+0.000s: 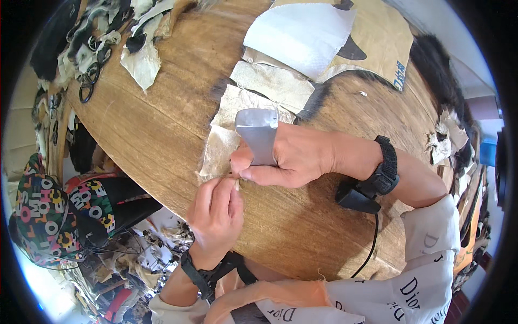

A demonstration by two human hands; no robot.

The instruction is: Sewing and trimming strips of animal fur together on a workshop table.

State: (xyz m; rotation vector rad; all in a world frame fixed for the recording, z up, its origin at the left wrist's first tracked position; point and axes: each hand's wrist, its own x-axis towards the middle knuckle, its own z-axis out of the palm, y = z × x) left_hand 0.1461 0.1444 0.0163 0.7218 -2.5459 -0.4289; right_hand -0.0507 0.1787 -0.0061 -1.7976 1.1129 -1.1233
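Observation:
My right hand point(294, 154) is wrapped round a flared grey metal tool point(258, 127), whose wide end points up and away from me. Its thumb and fingertips meet those of my left hand point(218, 213) at the near end of a pale strip of hide point(220, 146). The left fingers are curled and pressed together on the edge of that strip. Further pale hide pieces point(275, 83) run on from it toward the far side, with dark fur showing along their right edge. What exactly lies between the fingertips is hidden.
A white sheet point(299, 38) and a brown paper pattern point(380, 43) lie at the far side of the wooden table point(178, 108). Scissors point(89, 81) and hide scraps are at the far left. A patterned bag-like cloth item point(46, 216) sits at left; scraps cover the floor. A black cable point(375, 237) hangs from the right wrist device.

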